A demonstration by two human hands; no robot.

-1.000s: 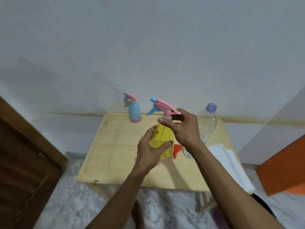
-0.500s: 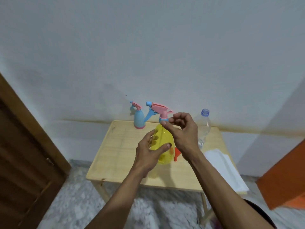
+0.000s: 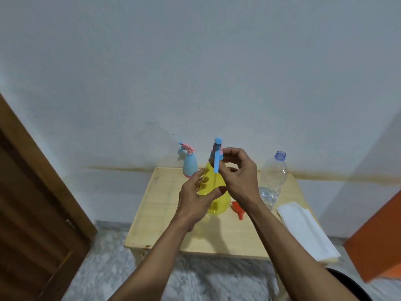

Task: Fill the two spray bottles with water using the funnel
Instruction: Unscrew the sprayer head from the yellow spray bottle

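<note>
with the left hand (image 3: 196, 199) gripping the yellow spray bottle (image 3: 217, 192), the right hand (image 3: 238, 177) pinches its collar, the spray head (image 3: 217, 153) now turned half round since 1 second ago, apparently unscrewing before filling.

two spray bottles: a yellow spray bottle (image 3: 218, 193) and a light blue spray bottle (image 3: 189, 165). one clear plastic water bottle (image 3: 273, 178). one orange funnel (image 3: 237, 209). one folded white cloth (image 3: 306, 229). one wooden table (image 3: 160, 213). one brown wooden door (image 3: 32, 213). two hands: a left hand (image 3: 196, 197) and a right hand (image 3: 239, 177).
</note>
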